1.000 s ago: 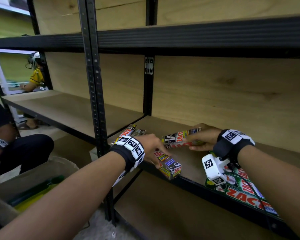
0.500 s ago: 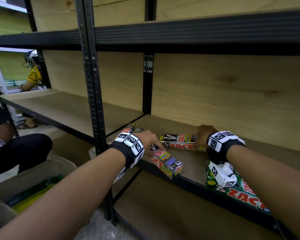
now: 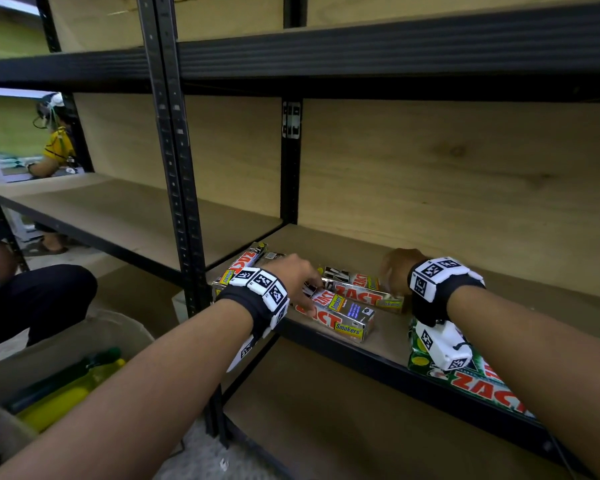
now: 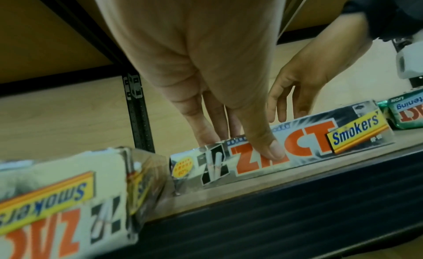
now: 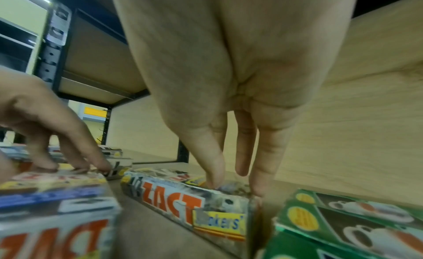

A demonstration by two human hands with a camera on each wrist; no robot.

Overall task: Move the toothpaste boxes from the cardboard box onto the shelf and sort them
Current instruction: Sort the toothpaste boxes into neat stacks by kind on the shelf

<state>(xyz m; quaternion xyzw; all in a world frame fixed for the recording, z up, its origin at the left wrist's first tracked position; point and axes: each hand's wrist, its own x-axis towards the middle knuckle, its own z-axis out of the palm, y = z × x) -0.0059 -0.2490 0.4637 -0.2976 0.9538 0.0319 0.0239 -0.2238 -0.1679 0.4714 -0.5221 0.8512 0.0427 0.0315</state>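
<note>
Two silver Zact Smokers toothpaste boxes lie side by side on the shelf board (image 3: 390,336). My left hand (image 3: 310,294) pinches the front silver box (image 3: 342,318) at its left end, thumb (image 4: 271,148) on its front face and fingers behind. My right hand (image 3: 394,273) reaches down to the right end of the rear silver box (image 3: 362,289), its straight fingertips (image 5: 258,187) touching that box (image 5: 181,199). More silver boxes (image 3: 245,265) lie at the shelf's left end. Green Zact boxes (image 3: 482,388) lie to the right.
The cardboard box (image 3: 118,336) stands on the floor at lower left, with green and yellow packs (image 3: 66,388) inside. A black upright post (image 3: 182,216) rises just left of my left wrist. Another person's knee (image 3: 39,296) is at far left.
My right hand lowered the silver box it was holding onto the shelf, behind the front box, and its fingers have straightened. My left hand stayed on the front box.
</note>
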